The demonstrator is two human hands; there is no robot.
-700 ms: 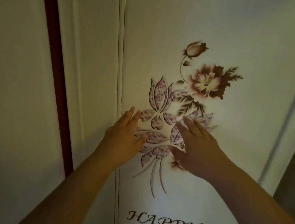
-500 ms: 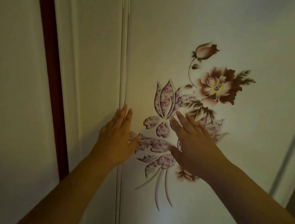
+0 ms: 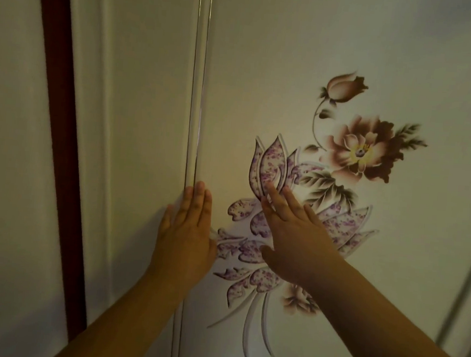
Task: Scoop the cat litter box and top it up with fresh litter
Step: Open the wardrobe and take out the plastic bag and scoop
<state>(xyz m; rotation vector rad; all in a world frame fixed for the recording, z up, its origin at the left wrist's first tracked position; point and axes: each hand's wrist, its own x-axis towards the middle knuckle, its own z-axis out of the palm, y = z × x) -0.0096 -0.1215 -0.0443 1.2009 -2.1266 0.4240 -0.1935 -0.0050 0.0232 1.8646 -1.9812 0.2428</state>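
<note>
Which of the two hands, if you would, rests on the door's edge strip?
The left hand; the right hand lies flat over the purple flower.

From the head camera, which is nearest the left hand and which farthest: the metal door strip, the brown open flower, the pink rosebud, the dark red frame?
From the left hand:
1. Metal door strip, at its fingertips.
2. Dark red frame, to its left.
3. Brown open flower, up to its right.
4. Pink rosebud, higher up.

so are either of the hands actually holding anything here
Nothing is held. The left hand lies flat by the door panel's edge strip; the right hand lies flat on its flower decoration.
</note>
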